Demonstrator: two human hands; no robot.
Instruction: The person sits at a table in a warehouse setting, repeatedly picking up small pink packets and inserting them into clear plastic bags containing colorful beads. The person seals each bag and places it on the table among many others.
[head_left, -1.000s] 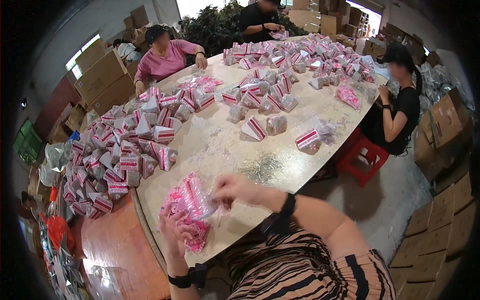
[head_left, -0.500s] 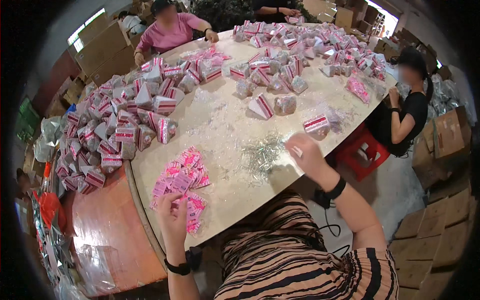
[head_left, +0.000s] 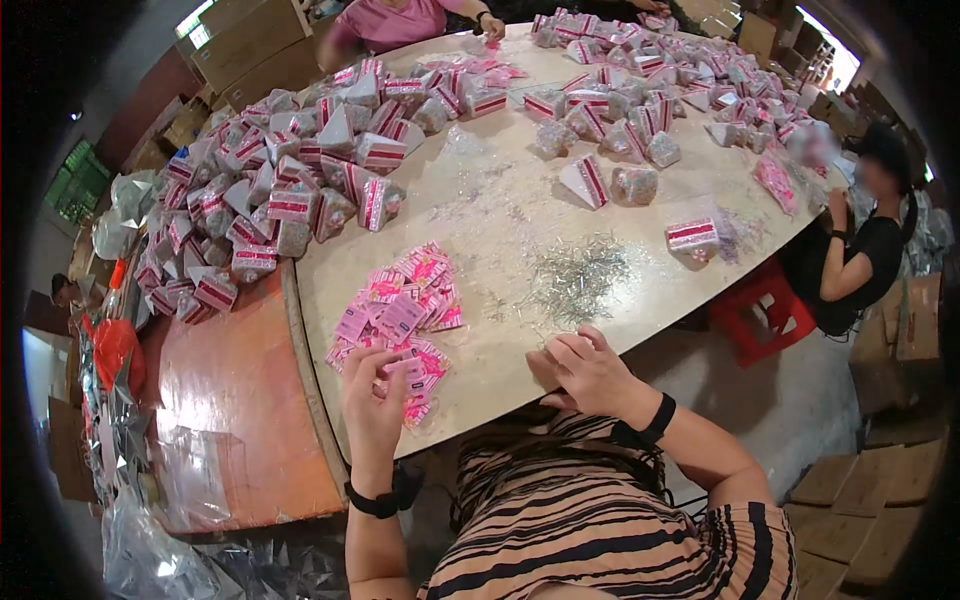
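Observation:
A heap of small pink printed cards [head_left: 402,318] lies on the table near its front left. My left hand [head_left: 376,400] rests at the near side of this heap, fingers loosely bent, thumb apart, with no card plainly in its grip. To the right is a loose pile of thin silvery pins [head_left: 580,280]. My right hand [head_left: 590,375] is just in front of the pins at the table's near edge, its fingers curled together; whatever they hold is hidden. Past the pins sits a bagged cake-slice-shaped piece [head_left: 692,238], white with red bands.
Bagged wedge pieces [head_left: 290,205] are heaped at the left, with more [head_left: 640,110] at the far side. A person in pink [head_left: 400,22] and a person in black [head_left: 868,245] sit around the table [head_left: 470,385]. A red stool [head_left: 760,315] stands at the right.
My right hand has moved left and nearer, from beside the pins to the table edge. My left hand stays at the cards. The whole view has shifted.

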